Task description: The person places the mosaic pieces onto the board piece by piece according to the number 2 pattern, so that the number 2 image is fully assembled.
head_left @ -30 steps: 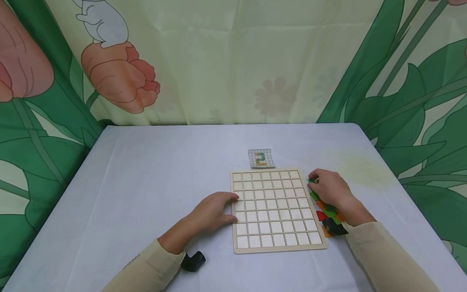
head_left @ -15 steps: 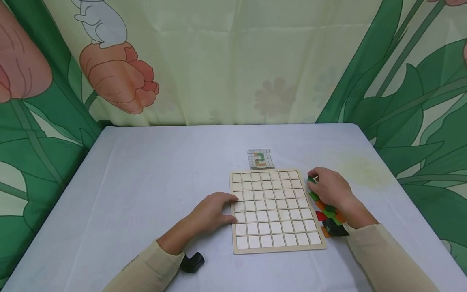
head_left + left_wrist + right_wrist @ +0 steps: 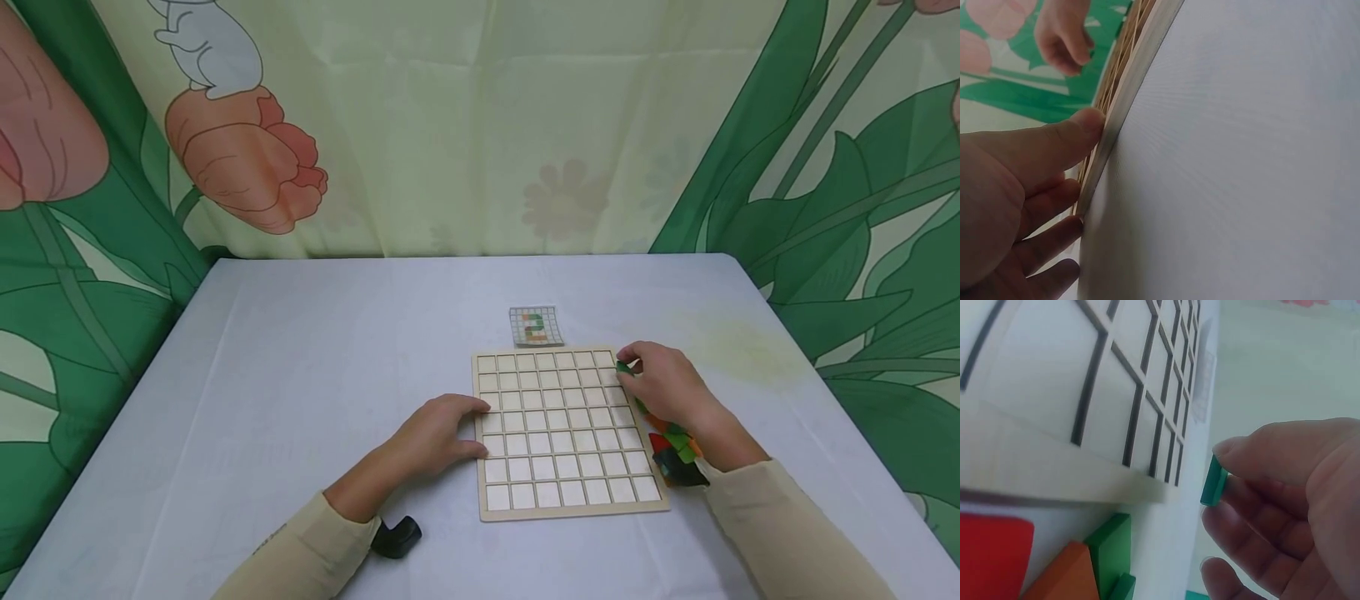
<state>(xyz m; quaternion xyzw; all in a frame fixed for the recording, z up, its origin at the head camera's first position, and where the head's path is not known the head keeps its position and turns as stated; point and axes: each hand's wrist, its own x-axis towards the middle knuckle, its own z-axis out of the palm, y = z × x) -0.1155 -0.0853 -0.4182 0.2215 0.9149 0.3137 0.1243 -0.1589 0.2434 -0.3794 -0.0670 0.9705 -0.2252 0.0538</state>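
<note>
Nearest, a wooden grid board (image 3: 561, 443) lies flat on the white-covered counter (image 3: 337, 358), nearer the counter's right edge than its left. It looks light and stiff, likely quick to skid on the cloth, so the raised rim is the best place to steady it.

Off the board's side towards the counter's right edge, loose pieces (image 3: 684, 446) lie heaped, partly hidden by the sleeve and wrist. They seem hard, smooth and light; lifting by the side edges should suit them.

The left hand (image 3: 435, 429) is relaxed, thumb and fingers spread, fingertips touching the board's left rim.

Beside the board's far right corner, the right hand (image 3: 667, 383) pinches one thin green tile (image 3: 1213, 484) between thumb and finger, just clear of the rim; exactly which faces they press is hard to tell.

Farthest, towards the counter's far edge, lies a patterned card (image 3: 536, 327), thin and probably bendable.
</note>
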